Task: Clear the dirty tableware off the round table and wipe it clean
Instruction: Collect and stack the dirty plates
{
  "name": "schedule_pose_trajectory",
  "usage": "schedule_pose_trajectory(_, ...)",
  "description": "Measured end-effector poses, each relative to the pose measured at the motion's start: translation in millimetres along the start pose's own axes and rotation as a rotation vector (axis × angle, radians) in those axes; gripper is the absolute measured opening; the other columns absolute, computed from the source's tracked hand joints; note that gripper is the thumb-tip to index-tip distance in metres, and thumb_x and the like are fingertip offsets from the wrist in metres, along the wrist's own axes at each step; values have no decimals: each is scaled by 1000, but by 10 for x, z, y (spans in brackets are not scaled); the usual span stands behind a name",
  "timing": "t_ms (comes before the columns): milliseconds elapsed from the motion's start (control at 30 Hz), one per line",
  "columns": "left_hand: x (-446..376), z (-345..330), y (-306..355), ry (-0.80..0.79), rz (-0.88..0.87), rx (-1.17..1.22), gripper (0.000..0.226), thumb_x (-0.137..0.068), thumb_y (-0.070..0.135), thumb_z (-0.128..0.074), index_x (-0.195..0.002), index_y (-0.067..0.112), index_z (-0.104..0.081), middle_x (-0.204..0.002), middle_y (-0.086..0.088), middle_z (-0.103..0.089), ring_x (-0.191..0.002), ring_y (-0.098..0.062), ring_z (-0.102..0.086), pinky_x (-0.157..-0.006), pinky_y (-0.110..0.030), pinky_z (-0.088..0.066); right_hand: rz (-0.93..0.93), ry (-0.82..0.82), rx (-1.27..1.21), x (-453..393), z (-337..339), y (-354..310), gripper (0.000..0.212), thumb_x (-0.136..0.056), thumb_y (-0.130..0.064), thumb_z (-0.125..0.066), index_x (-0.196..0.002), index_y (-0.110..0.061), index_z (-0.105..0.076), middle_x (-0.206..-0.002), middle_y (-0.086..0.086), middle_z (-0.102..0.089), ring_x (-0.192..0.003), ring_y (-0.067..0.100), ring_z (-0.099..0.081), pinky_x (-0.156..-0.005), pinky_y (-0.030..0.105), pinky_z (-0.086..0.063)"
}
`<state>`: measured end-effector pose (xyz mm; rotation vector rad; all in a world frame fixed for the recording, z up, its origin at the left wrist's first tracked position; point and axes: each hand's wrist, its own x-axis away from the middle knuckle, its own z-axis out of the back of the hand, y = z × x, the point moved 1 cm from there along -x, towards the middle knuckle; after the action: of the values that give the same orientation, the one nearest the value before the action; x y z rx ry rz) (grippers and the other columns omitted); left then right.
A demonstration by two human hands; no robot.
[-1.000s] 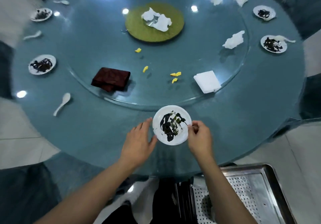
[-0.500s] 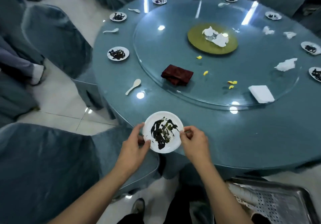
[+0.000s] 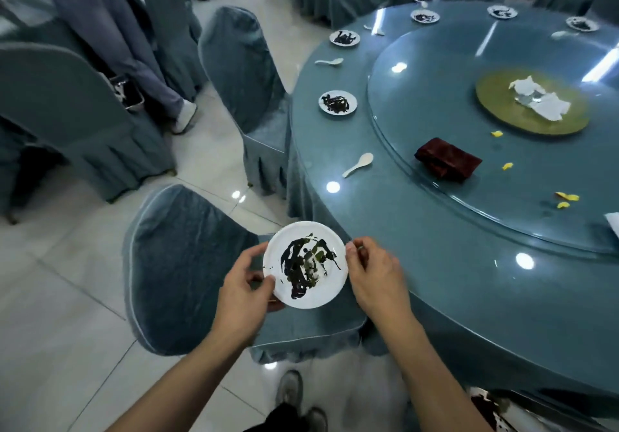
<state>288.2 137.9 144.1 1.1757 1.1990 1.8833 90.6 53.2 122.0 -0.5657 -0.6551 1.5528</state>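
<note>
I see my left hand (image 3: 246,284) gripping the plate (image 3: 305,264) at nine o'clock, my right hand (image 3: 371,272) pinching its three o'clock rim; dark sauce smears its white face.

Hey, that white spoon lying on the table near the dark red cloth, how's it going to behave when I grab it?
The white spoon looks glazed and rigid, so probably stiff, chippable if dropped. It lies on the glossy round table, so a push would likely make it slide.

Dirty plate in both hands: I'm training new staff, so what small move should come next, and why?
Probably carry the dirty plate level toward a collection spot; both hands, left and right, grip its rim clear of the round table, and smeared residue could slide.
</note>
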Motion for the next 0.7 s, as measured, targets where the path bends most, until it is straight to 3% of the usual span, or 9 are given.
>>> schedule_pose_trajectory(100,57,337,-4,57,20,-21,48,-95,-4,-59,-126,32,-61,-97,-15,-68,-79,-24,-74,-57,-32,-61,117,-2,53,20,-212,-119,14,-99,-34,-52,-100,-23,-61,-90,-6,-64,-82,17,-58,-80,38,-48)
schedule_pose_trajectory(233,25,781,-35,116,25,31,47,-95,-4,-60,-125,32,-62,-98,-19,-68,-77,-27,-75,-58,-38,-62,192,-44,129,106,-485,-354,12,-96,-31,-55,-106,-25,-60,-95,-6,-60,-87,16,-57,-85,41,-48)
schedule_pose_trajectory(367,-146,1200,-64,127,39,127,46,-96,-5,-59,-126,30,-61,-99,-22,-69,-76,-29,-76,-60,-43,-63,263,-9,270,69,-770,-642,24,-94,-29,-59,-117,-21,-62,-107,1,-61,-95,23,-59,-87,42,-46)
schedule_pose_trajectory(567,-627,2097,18,90,6,175,46,-96,-4,-59,-128,28,-61,-96,-17,-72,-79,-28,-76,-62,-42,-63,260,34,395,-103,-1404,-1329,36,-93,-29,-60,-128,-24,-58,-119,0,-57,-105,21,-54,-95,40,-42)
schedule_pose_trajectory(700,-1068,2825,1,29,23,144,46,-95,-3,-60,-126,31,-63,-100,-19,-71,-78,-30,-76,-65,-46,-64,209,63,421,-201,-1982,-1872,39,-88,-26,-64,-126,-21,-60,-119,3,-59,-106,25,-56,-90,43,-42)
